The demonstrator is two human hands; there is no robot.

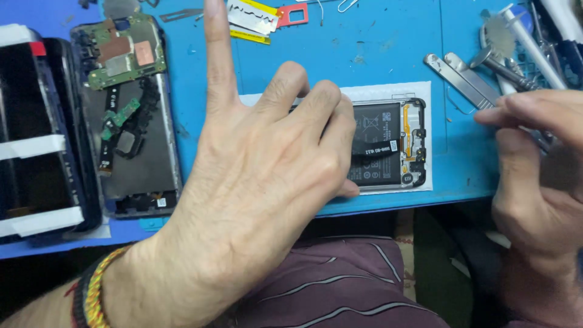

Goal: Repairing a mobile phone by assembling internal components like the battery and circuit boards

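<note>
Phone (388, 143), opened with the back cover off, at the centre of the frame on a white sheet (425, 91) over the blue mat (388, 48) of the table. Black battery (373, 140) exposed inside, bearing small white labels and printed marks, one white label near its lower right corner. Thin yellow-orange flex strip (408, 136) along the right edge of the frame.

Left hand (261, 164) spread flat over the left half of the phone, bent fingers pressing down on it, index finger pointing straight up toward the top of the frame; open, not clamped on anything. Right hand (534, 170) at the right edge, fingers pinched together just beside the metal tools; whether something thin sits between the fingertips cannot be told.

Judged light, stiff and thin, yet fragile: bare board parts and flex ribbons likely to tear, battery soft enough to dent. Best held by the outer frame edges, away from the battery and the ribbon.

Second opened phone (130, 115) at upper left, green board visible. Dark screen panel (36, 133) at far left, banded with white tape. Razor blade in a white-and-yellow wrapper (252, 18) at top centre, beside a small red card (293, 14). Metal tweezers (461, 76) at upper right.
</note>
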